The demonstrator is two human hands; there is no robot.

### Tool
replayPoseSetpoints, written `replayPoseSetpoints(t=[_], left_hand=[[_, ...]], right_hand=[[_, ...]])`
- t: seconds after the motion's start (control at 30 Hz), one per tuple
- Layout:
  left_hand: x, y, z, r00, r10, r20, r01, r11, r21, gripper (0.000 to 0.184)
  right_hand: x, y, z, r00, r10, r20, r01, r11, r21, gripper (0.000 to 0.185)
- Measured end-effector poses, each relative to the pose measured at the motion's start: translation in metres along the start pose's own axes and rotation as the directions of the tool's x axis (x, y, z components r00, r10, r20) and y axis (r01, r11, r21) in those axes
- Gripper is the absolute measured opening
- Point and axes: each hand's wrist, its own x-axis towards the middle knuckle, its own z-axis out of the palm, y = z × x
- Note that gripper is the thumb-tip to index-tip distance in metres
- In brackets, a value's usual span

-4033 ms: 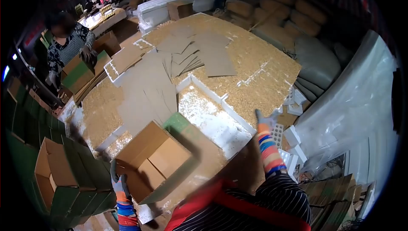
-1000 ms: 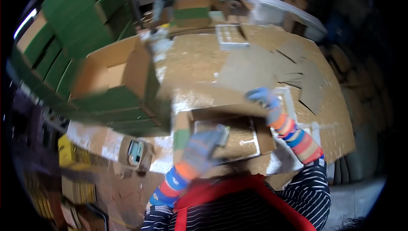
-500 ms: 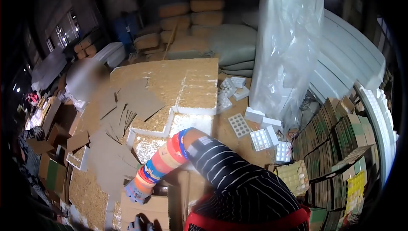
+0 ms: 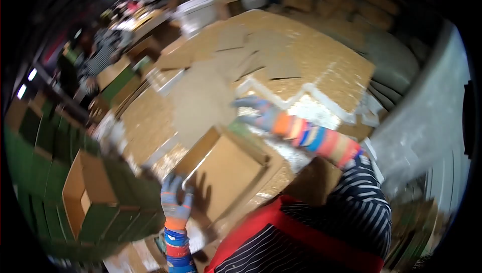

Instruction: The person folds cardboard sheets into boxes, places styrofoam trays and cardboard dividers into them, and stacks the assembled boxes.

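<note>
- Head view, main item: a rectangular brown cardboard carton (image 4: 246, 145) sat at the near edge of a broad table (image 4: 326, 62) covered with tan, grainy material. It lay directly before the wearer, between both hands, a position that presumably kept every side within reach.
- Head view, panel: a flat, plain brown cardboard panel (image 4: 228, 175) filled most of the carton's mouth, with the carton wall rising along its far side.
- Head view, left hand: the grey-and-orange gloved left hand (image 4: 175, 200) was at the carton's left rim. Its fingers were spread apart and clamped on nothing; the placement suggested steadying, though firm contact could not be confirmed.
- Head view, right hand: the blurred grey-and-orange gloved right hand (image 4: 258, 114) was above the carton's far right side. Its fingers appeared slightly apart, with nothing visible in them.
- Head view, surroundings: thin grey-brown cardboard sheets (image 4: 201, 92) lay flat beyond the carton, probably spread there for easy access. An upright, open-topped green-and-brown carton (image 4: 98, 182) stood to the left, beside stacked dark green cartons (image 4: 30, 167), apparently set off the main working area.
</note>
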Motion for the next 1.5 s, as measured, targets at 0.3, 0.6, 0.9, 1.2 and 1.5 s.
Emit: replayPoseSetpoints(t=[0.3, 0.6, 0.9, 1.2, 1.5], left_hand=[[-0.078, 0.002, 0.039, 0.644, -0.625, 0.441, 0.442, -0.166, -0.882, 0.046], [-0.105, -0.017, 0.029, 0.578, -0.652, 0.491, 0.229, -0.448, -0.864, 0.056], [-0.129, -0.03, 0.086, 0.621, -0.693, 0.366, 0.307, -0.214, -0.927, 0.049], [-0.081, -0.001, 0.05, 0.518, -0.656, 0.549, 0.443, -0.343, -0.828, 0.058], [-0.051, 0.007, 0.059, 0.761, -0.598, 0.252, 0.587, 0.466, -0.662, 0.067]], right_hand=[[-0.033, 0.051, 0.063, 0.727, 0.019, 0.687, -0.289, 0.916, 0.28, 0.07], [-0.028, 0.064, 0.036, 0.629, 0.378, 0.679, -0.756, 0.501, 0.422, 0.072], [-0.008, -0.043, 0.112, 0.396, -0.064, 0.916, 0.723, 0.637, -0.268, 0.082], [0.006, 0.049, 0.039, 0.738, 0.172, 0.652, -0.422, 0.872, 0.247, 0.048], [-0.062, 0.132, 0.117, 0.587, 0.395, 0.707, -0.758, 0.575, 0.309, 0.043]])
